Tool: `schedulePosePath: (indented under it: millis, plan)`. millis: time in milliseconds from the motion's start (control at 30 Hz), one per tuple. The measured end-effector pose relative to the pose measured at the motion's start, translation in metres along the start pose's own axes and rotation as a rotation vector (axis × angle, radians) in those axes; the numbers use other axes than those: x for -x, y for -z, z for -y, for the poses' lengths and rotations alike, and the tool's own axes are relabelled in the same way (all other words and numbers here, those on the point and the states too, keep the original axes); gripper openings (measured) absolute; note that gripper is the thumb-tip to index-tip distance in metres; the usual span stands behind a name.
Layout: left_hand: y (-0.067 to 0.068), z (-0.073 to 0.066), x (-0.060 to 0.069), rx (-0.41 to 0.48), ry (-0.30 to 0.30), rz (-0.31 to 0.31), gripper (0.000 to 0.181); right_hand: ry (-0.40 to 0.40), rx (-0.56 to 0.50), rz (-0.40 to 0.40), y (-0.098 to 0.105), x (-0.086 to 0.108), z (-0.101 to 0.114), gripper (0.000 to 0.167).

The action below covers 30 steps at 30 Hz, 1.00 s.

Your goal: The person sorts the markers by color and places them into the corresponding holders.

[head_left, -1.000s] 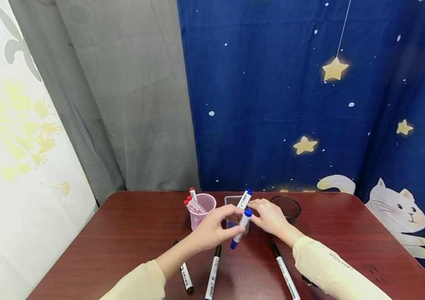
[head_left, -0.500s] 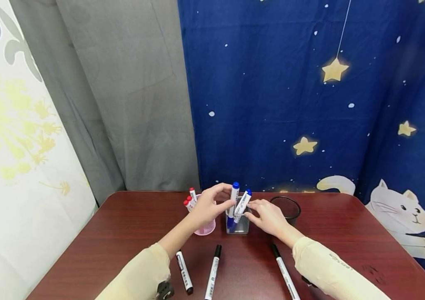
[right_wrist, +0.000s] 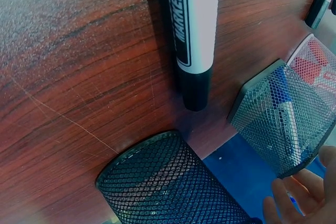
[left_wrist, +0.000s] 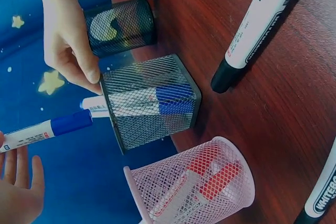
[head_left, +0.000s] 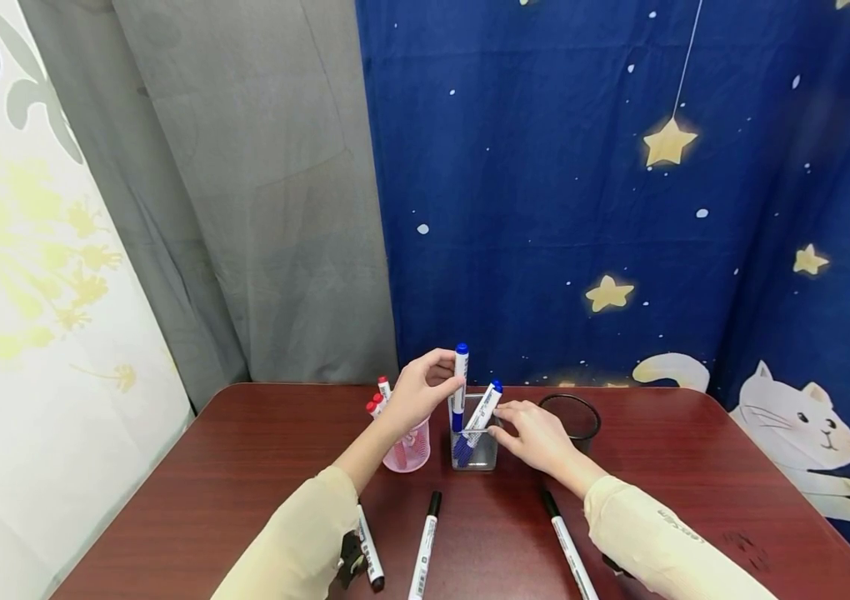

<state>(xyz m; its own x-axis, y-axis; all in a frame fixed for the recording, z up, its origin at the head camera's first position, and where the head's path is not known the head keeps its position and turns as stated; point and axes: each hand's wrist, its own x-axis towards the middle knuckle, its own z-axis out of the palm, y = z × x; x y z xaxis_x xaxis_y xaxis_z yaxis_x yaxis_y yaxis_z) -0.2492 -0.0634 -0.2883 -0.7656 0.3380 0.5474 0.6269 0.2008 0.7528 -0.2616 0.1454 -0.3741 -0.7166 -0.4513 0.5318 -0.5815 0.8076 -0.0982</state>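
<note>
My left hand [head_left: 419, 392] pinches a blue-capped whiteboard marker [head_left: 461, 377] near its upper part and holds it nearly upright. Its lower blue end [left_wrist: 71, 123] is just outside the mouth of the square mesh pen holder [left_wrist: 152, 124], as the left wrist view shows. Inside that holder leans another blue marker [head_left: 483, 408]. With thumb and fingers, my right hand [head_left: 537, 435] grips the holder's right rim. Left of it, partly behind my left hand, stands a pink mesh pen cup [head_left: 410, 450] with several red-capped markers [head_left: 383, 387].
A round black mesh pen cup [head_left: 573, 415] stands right of the square holder, partly behind my right hand. Nearer on the table [head_left: 245, 483] lie black-capped markers: one by my left sleeve [head_left: 369, 550], one in the middle [head_left: 426, 546], one towards the right [head_left: 569, 546].
My left hand has moved away from me to the holder, turning the tilted marker upright, then risen slightly with it. My right hand has stayed on the rim.
</note>
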Motion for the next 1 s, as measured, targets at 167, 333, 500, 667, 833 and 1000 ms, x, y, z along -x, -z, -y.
schedulePosePath:
  millis: [167,333,500,667,833,1000]
  plan:
    - [-0.004,0.017,-0.010,-0.031,0.029,-0.027,0.024,0.002,-0.003,-0.001,0.000,0.000,0.000,0.034]
    - [-0.009,0.021,-0.017,-0.032,0.022,-0.049,0.024,0.004,-0.007,-0.006,0.000,0.000,0.000,0.033]
    - [-0.012,0.024,-0.021,-0.059,0.021,-0.065,0.024,0.014,-0.009,-0.011,0.000,0.000,0.000,0.033]
    - [-0.015,0.030,-0.021,-0.047,0.036,-0.068,0.024,0.008,-0.004,-0.001,0.000,0.000,0.000,0.034]
    - [-0.020,0.039,-0.015,-0.052,0.076,-0.028,0.024,0.001,-0.005,0.006,0.000,0.001,0.000,0.034]
    - [-0.024,0.044,-0.007,-0.085,0.082,0.004,0.023,0.009,0.000,-0.006,0.001,0.001,0.000,0.033]
